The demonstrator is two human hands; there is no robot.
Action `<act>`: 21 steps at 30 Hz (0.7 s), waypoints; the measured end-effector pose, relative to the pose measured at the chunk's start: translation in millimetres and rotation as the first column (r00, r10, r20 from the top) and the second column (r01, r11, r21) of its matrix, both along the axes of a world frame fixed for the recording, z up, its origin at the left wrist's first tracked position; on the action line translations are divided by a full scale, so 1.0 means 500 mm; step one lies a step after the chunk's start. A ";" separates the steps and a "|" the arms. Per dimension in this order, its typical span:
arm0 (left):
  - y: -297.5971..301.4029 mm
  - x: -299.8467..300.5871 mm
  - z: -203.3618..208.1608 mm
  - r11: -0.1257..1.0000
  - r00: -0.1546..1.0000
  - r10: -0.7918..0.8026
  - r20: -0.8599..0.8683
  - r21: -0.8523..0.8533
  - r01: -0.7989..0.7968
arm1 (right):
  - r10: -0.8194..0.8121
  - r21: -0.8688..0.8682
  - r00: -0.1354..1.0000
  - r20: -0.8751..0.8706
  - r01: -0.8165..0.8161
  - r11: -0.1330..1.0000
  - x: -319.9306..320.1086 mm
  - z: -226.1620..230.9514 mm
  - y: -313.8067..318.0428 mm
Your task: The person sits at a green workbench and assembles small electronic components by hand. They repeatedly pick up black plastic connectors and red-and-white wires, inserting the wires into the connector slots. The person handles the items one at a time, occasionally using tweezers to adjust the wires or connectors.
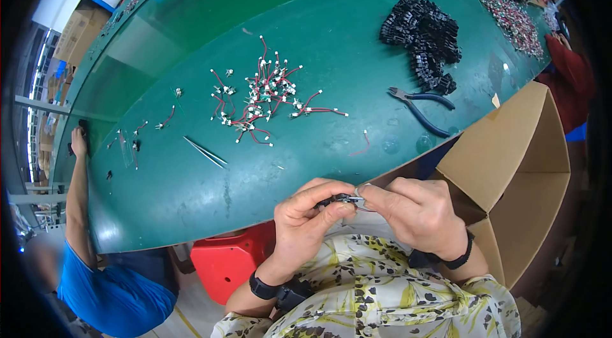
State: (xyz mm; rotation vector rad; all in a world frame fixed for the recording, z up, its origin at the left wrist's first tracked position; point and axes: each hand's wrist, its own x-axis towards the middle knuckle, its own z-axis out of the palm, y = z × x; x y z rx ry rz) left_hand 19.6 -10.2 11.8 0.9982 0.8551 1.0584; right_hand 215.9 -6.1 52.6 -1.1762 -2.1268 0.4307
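My left hand pinches a small black plastic part between thumb and fingers, just off the table's near edge. Close against it, the fingers of my right hand are closed at the part's right end. A bit of greyish metal shows between the two hands; what the right fingers grip is mostly hidden. Beyond my hands, a short red wire with a white end lies on the green table. Farther off is a loose heap of red wires with white connectors.
Tweezers lie left of centre, blue-handled cutters to the right below a black heap of small parts. An open cardboard box stands at the right edge, a red stool below the table. Co-workers' arms reach in from both sides.
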 end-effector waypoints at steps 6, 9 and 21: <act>-0.002 0.002 -0.002 0.993 0.993 0.102 -0.059 0.063 -0.099 | -0.123 -0.041 0.978 -0.171 0.118 0.992 -0.039 -0.046 -0.019; -0.001 -0.004 0.000 0.992 0.989 0.109 -0.104 0.076 -0.101 | -0.070 -0.130 0.979 -0.191 0.045 0.991 -0.029 -0.036 -0.008; -0.014 -0.031 0.000 0.967 0.975 0.127 -0.180 0.243 -0.081 | 0.069 -0.403 0.977 -0.204 -0.148 0.903 -0.018 0.013 0.016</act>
